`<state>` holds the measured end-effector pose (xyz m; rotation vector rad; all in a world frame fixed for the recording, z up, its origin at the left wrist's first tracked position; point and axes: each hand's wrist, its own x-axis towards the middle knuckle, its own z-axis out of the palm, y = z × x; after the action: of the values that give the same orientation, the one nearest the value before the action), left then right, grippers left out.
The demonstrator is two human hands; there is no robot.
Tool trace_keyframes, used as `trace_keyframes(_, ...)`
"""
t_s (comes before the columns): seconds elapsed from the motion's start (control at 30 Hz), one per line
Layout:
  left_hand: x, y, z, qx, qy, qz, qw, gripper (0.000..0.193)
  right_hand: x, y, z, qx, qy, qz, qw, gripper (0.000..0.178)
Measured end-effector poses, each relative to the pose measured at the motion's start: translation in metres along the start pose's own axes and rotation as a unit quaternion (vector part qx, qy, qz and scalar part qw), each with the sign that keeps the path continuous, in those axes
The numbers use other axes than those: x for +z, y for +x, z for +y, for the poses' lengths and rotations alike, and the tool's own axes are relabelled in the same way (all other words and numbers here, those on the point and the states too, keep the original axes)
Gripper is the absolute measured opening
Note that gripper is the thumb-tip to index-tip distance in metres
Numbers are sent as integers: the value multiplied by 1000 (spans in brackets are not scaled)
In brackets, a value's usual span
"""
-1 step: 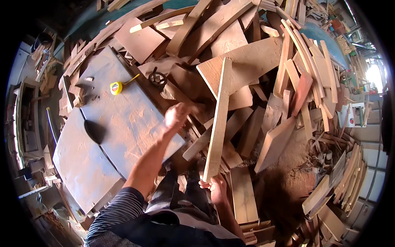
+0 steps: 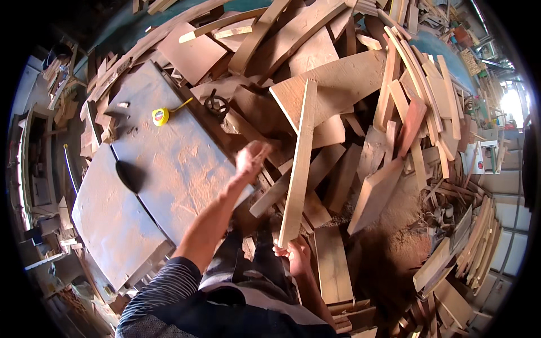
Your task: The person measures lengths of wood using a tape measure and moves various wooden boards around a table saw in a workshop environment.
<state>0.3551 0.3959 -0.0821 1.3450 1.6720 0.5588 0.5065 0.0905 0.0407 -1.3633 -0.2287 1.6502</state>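
Note:
My right hand (image 2: 297, 256) is closed round the near end of a long pale wooden strip (image 2: 298, 169), which slants up and away. The strip's far end overlaps a wide board (image 2: 338, 87) in the pile. Just past the right edge of a grey metal saw table (image 2: 186, 163), my left hand (image 2: 252, 159) is held with its fingers curled together. I see nothing in it. Sawdust and shavings lie on the table. A yellow tape measure (image 2: 160, 116) rests on its far part, its blade pulled out a little.
A black handwheel (image 2: 216, 105) stands beside the table's right edge. A dark curved fin (image 2: 127, 176) rises from the slot in the table. Loose boards and offcuts are heaped ahead and to the right, with a reddish board (image 2: 413, 127) among them. Thin strips (image 2: 479, 253) lean at far right.
My left hand has moved a little to the right, away from the table's edge. My right hand and the wooden strip have hardly moved.

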Motion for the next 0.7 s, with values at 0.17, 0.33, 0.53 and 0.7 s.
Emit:
trace_keyframes(0.17,63,-111,53,-147,-456,-206,853,65,-3,-56,5,-79,-263,61,960,36)
trace_keyframes(0.33,51,-159,47,-150,-482,-213,837,57,-11,-98,27,-139,-469,131,862,39)
trace_keyframes(0.53,14,-186,25,-119,-575,-220,779,41,8,-120,35,-138,-502,135,843,44)
trace_keyframes(0.7,-38,-207,49,-7,-563,-148,813,47,-8,-103,54,-133,-525,71,838,48)
